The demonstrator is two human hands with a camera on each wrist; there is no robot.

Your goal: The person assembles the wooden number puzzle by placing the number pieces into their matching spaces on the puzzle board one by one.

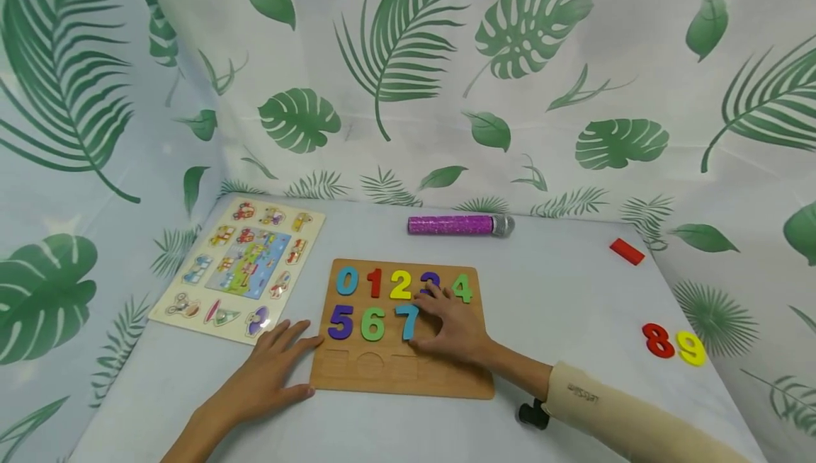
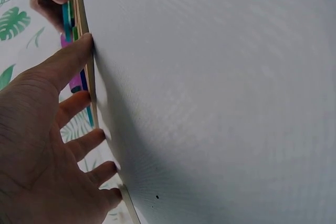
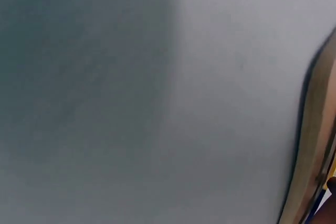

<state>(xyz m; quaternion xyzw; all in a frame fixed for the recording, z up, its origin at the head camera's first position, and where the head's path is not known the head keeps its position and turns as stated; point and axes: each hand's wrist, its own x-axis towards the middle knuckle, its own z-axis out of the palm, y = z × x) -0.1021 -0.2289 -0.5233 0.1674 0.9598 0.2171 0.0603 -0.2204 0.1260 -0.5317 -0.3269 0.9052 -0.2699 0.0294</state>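
Note:
A wooden number board [image 1: 446,381] lies on the table with colourful digits 0 to 7 on it in two rows. My right hand [image 1: 455,325] is over the board, its thumb and fingers pinching the light blue number 7 [image 1: 406,320]; its fingertips partly cover the purple 3 [image 1: 430,280]. At the board's left edge, my left hand [image 1: 268,371] lies spread on the table, fingertips touching or very near the edge. In the left wrist view the left hand [image 2: 58,124] shows extended fingers along the board's side. The right wrist view shows mostly table, with the board's edge [image 3: 315,124] at right.
A picture puzzle board [image 1: 191,272] lies at the left. Behind the number board is a purple glittery microphone [image 1: 452,225]. To the right lie a red block [image 1: 627,251], a red 8 [image 1: 658,340] and a yellow 9 [image 1: 691,348]. A small black object [image 1: 533,415] sits beneath the right forearm.

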